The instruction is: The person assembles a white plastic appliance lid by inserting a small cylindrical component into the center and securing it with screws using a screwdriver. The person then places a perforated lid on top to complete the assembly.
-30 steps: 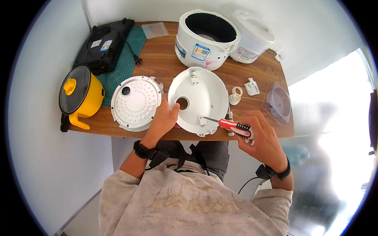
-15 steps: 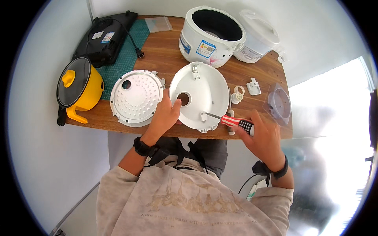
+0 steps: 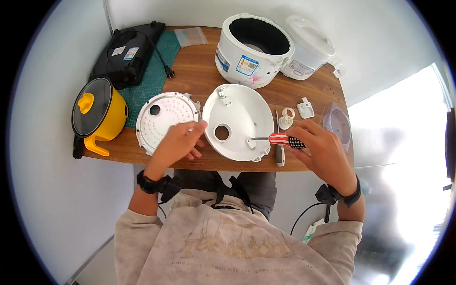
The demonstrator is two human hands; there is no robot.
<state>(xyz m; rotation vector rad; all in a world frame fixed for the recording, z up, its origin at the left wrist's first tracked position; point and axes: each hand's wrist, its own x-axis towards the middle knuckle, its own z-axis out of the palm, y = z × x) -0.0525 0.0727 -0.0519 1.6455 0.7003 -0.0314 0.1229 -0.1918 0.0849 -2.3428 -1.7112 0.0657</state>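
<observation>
A white round rice-cooker lid shell (image 3: 254,109) lies hollow side up near the table's front edge, with a round hole toward its left. My right hand (image 3: 327,145) grips a screwdriver (image 3: 280,138) with a red-and-white striped, black-and-white patterned handle. Its shaft points left, and the tip meets a small white bracket (image 3: 250,142) inside the shell. My left hand (image 3: 178,141) is open with fingers apart, just left of the shell. It covers part of a silver dimpled inner lid plate (image 3: 164,109) and holds nothing.
Right of the shell lie a second screwdriver (image 3: 280,154), a white ring (image 3: 288,112), a white valve piece (image 3: 285,122), a white clip (image 3: 305,108) and a clear tray (image 3: 336,121). Behind stand a rice-cooker body (image 3: 254,52) and a white lid (image 3: 308,47). Left are a yellow pot (image 3: 102,114) and black appliance (image 3: 126,54).
My left hand has let go of the lid shell and moved left, over the silver plate. The shell has turned slightly. My right hand keeps the screwdriver at the bracket.
</observation>
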